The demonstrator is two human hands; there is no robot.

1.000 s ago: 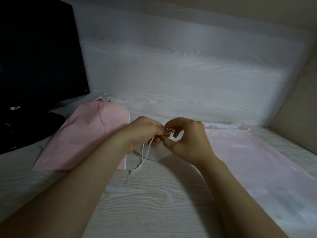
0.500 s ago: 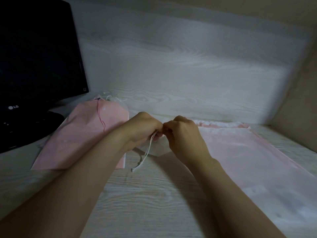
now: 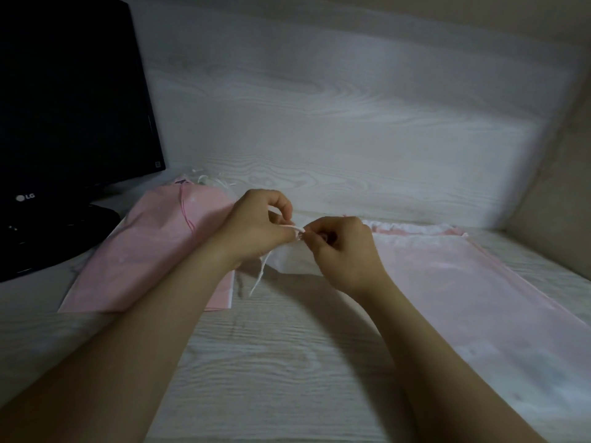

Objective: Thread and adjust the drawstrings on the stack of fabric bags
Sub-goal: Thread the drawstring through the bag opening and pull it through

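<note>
Hands have drawn slightly apart since half a second ago, and the drawstring [image 3: 259, 278] tail hangs shorter. Left hand [image 3: 256, 225] pinches the cord tip with curled fingers; right hand [image 3: 347, 251] appears to pinch the hem of the pale bag [image 3: 294, 260], held just above the counter [image 3: 271, 362] beside the pink stack [image 3: 447, 282]. Assessment: cord and fabric look light, limp and slippery, so take hold near the tip.

surface: pale wood-grain desk [image 3: 271, 362] | left: black monitor [image 3: 64, 107], pink bag stack [image 3: 153, 251] | right: flat pink bag [image 3: 463, 282]
</note>
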